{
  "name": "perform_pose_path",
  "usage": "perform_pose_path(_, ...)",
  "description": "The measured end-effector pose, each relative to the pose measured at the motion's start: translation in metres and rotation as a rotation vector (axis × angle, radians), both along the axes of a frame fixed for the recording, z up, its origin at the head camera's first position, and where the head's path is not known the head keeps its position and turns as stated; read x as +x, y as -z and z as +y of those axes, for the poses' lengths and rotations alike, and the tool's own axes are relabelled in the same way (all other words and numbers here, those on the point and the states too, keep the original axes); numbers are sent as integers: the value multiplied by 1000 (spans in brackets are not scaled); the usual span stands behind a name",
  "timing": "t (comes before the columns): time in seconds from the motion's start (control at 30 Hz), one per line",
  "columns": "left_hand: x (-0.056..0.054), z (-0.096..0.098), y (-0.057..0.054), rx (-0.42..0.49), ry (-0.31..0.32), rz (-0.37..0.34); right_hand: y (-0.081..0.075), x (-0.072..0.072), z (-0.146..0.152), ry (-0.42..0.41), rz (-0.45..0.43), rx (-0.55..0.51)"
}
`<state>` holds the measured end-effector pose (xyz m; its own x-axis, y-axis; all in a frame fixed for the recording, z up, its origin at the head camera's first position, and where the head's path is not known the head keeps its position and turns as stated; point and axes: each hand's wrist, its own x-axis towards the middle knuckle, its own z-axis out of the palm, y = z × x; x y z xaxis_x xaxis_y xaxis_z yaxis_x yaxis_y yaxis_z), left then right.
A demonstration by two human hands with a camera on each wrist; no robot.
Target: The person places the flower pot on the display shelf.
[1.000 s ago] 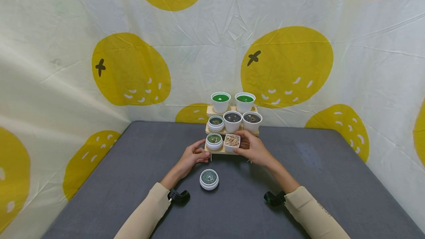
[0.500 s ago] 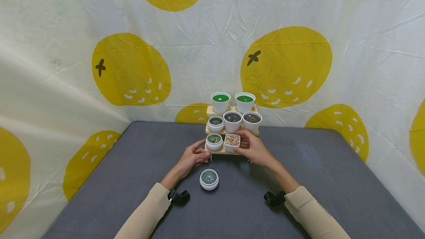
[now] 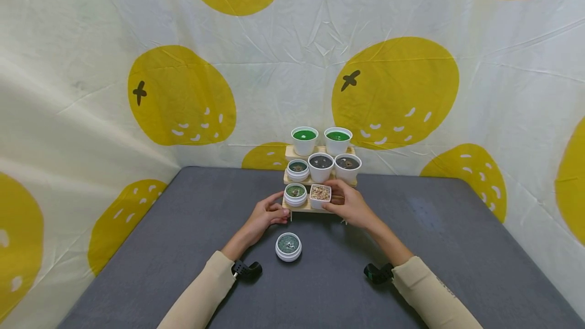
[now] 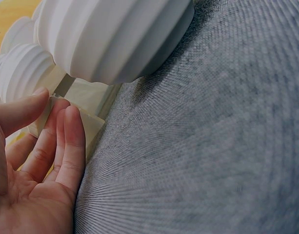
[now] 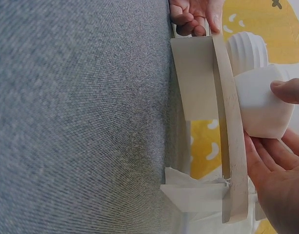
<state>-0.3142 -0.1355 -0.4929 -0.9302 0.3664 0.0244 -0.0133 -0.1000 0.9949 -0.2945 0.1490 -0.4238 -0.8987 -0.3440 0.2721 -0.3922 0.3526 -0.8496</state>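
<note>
A three-step wooden stand holds small white planters. On its front step, my right hand grips a square white pot filled with tan pebbles. The right wrist view has the thumb on one side of this square pot and the fingers on the other, with its base against the step. My left hand holds the left end of that step, thumb near the top edge and fingers by the end support. Beside the square pot stands a ribbed round pot with green content.
Another round pot with grey-green content stands on the grey tabletop, in front of the stand. The middle step bears a low round pot and two taller dark-filled cups. Two green-filled cups top the stand. A lemon-print cloth hangs behind.
</note>
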Motion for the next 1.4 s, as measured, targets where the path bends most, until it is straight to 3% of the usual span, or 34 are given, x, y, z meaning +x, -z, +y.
perform_pose_path(1.4, -1, 0, 1, -13, -12, -8, 4, 0, 0, 22, -2, -12)
